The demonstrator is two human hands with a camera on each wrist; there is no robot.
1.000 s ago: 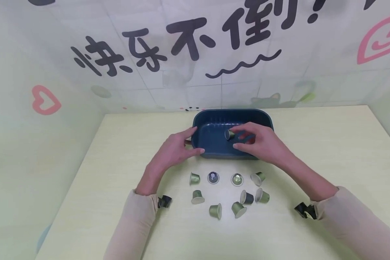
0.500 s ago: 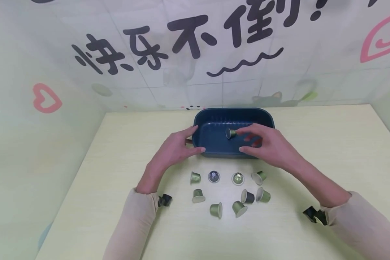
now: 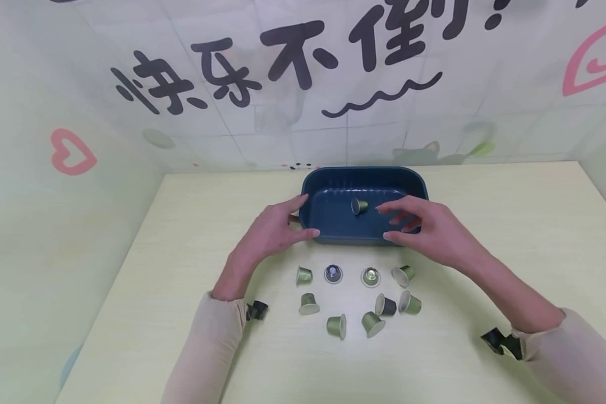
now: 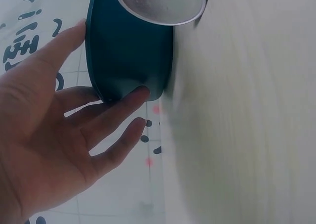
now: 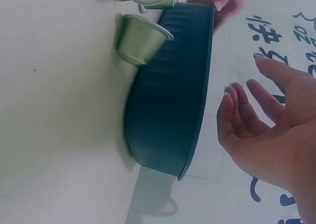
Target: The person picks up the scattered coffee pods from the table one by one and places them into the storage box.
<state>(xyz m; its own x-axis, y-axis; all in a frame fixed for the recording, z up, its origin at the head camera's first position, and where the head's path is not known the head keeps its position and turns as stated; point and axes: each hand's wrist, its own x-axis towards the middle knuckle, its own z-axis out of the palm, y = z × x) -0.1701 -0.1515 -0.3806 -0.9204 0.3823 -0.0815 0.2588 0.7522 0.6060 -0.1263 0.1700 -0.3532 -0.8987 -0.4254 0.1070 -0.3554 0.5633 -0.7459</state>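
Currently, left hand point(image 3: 270, 227): spread, touching left end of blue tray point(image 3: 333, 217).
Right hand point(image 3: 428, 227): fingers parted, above right side.
Green capsule point(image 3: 362, 206): inside, apparently at release step.
Near capsules point(image 3: 309, 301): likely calling for pinch next.

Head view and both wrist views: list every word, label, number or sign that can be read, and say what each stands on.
"快乐不倒!", in large black characters on the white backdrop; parts of it show sideways in both wrist views.
Dark strokes at the top edge: cut off, unreadable.
Capsules: no readable print; any marks are too small.
Dark blue bin: no text visible.
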